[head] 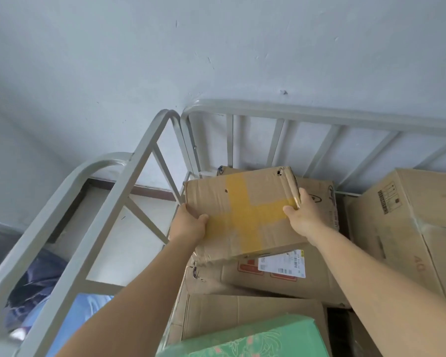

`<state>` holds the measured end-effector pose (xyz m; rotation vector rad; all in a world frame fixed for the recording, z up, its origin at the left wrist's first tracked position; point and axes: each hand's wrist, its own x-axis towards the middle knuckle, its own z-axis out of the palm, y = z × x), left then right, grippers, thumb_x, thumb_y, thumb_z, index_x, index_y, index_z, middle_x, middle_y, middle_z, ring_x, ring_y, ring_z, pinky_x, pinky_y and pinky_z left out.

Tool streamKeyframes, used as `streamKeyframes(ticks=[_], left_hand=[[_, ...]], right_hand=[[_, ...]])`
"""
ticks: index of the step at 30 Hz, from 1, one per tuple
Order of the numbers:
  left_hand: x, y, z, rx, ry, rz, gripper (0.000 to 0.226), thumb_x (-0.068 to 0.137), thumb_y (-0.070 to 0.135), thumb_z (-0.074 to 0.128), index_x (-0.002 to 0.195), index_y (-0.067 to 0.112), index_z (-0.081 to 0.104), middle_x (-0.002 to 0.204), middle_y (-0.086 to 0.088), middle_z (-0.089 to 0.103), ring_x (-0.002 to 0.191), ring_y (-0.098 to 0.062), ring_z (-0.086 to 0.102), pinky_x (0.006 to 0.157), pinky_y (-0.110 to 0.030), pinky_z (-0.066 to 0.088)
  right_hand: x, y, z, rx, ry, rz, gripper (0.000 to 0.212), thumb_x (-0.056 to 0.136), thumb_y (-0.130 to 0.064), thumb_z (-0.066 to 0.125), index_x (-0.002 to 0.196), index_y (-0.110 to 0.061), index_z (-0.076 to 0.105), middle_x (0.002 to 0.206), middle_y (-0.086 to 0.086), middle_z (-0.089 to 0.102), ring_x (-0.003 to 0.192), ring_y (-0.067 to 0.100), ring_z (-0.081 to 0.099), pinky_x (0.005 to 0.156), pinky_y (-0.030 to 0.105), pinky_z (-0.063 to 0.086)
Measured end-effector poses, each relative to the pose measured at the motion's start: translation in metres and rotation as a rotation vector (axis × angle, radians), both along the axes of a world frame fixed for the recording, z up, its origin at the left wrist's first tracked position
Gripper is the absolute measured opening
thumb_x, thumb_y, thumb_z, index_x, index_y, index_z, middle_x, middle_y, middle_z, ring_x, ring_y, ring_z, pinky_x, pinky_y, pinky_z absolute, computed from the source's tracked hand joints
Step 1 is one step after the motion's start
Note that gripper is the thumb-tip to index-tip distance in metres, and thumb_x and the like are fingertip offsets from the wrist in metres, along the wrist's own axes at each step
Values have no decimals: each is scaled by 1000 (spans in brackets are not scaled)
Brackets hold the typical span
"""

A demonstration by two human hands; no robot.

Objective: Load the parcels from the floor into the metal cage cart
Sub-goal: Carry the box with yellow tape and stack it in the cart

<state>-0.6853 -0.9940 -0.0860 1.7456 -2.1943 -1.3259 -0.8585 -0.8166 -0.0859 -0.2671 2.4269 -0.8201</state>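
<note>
Holding the box (242,215) at both ends, you have it in the middle of the frame, inside the cart (129,176), its near edge on the labelled box (281,276) below; whether the far edge is down I cannot tell. Your left hand (191,222) grips the left end, thumb curled over the top face, fingers hidden underneath. Your right hand (303,215) wraps the right corner, thumb on top, fingers round the edge.

It looks light to me: you carry it at arm's length with an easy grip. The card is creased, dented along the near edge and punctured near the upper right corner, so I'd call it soft and tired, not stiff. Yellow tape (245,215) crosses the top and will be slicker than bare card, so keep your thumbs off it. Opposite ends, where you are now, is the right hold; squeezing the middle would likely buckle it.

Writing next. The labelled box carries a white shipping label (281,264) with barcodes, print too small to read, beside red marks. At the right of the frame a big box (410,215) shows handling symbols and what may be "40". A dark logo (317,199) peeks out by your right hand, unreadable. At the bottom sits a green parcel (255,338) with a floral pattern.
</note>
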Motion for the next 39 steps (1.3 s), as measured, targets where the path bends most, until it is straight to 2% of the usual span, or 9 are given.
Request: streamKeyframes(ticks=[4, 7, 10, 13, 18, 22, 28, 33, 39], left_hand=[[-2, -11, -11, -18, -19, -44, 74, 91, 29, 61, 151, 20, 19, 141, -7, 48, 119, -32, 54, 88, -37, 46], [-5, -19, -13, -73, -76, -161, 81, 90, 29, 62, 153, 26, 11, 150, -12, 31, 120, -34, 52, 89, -40, 49], [-13, -26, -10, -243, -228, -454, 81, 90, 36, 62, 154, 26, 13, 161, -3, -5, 145, -31, 17, 111, -46, 34], [-23, -34, -6, -305, -276, -681, 88, 87, 46, 62, 154, 24, 9, 161, -3, -13, 148, -24, -12, 118, -48, 14], [-25, -51, -4, -368, -369, -783, 113, 69, 69, 68, 153, 31, 3, 159, -3, 4, 147, -28, -5, 117, -54, 9], [-16, -45, 5, -323, -407, -694, 112, 65, 69, 71, 152, 33, 9, 146, -11, 21, 137, -35, 22, 114, -49, 22], [1, -28, 0, -295, -481, -564, 110, 69, 66, 70, 152, 31, 8, 142, -14, 35, 131, -35, 34, 107, -48, 31], [9, -2, -3, -283, -500, -455, 104, 77, 68, 60, 153, 27, 3, 142, -13, 41, 132, -34, 35, 107, -46, 29], [14, 10, -2, -273, -492, -400, 99, 83, 68, 53, 154, 24, 0, 144, -12, 40, 135, -32, 31, 109, -43, 24]], right_hand=[[-2, -12, 1, 132, 76, 160, 67, 100, -29, 48, 155, -15, 12, 159, 2, 20, 135, 30, 39, 103, 43, 38], [14, -11, 0, 275, 161, 228, 76, 97, -37, 53, 156, -18, 8, 164, 5, 5, 148, 30, 16, 117, 48, 22], [52, -7, 3, 357, 226, 203, 81, 94, -42, 56, 155, -17, 9, 162, 13, -9, 150, 34, -4, 119, 49, 8], [88, -6, 2, 330, 72, 104, 96, 94, -42, 59, 154, -7, -7, 157, 21, -26, 148, 40, -11, 119, 47, 11], [94, -23, -9, 85, -117, -91, 102, 94, -32, 62, 151, 0, -16, 147, 21, -45, 147, 39, 17, 114, 37, 32], [76, -34, -16, 61, -80, -75, 107, 90, -38, 66, 152, -1, -14, 148, 15, -46, 149, 39, 5, 120, 43, 22], [35, -53, -8, 47, -9, 37, 97, 89, -26, 69, 157, -18, 0, 159, 3, -30, 150, 28, 9, 117, 39, 25], [15, -69, -1, 15, 30, 106, 84, 92, -16, 65, 157, -19, 11, 163, 3, -12, 149, 27, 17, 113, 35, 29], [23, -64, 2, 86, 5, 216, 79, 100, -20, 52, 157, -23, -2, 163, 4, -16, 149, 28, 16, 113, 36, 29]])
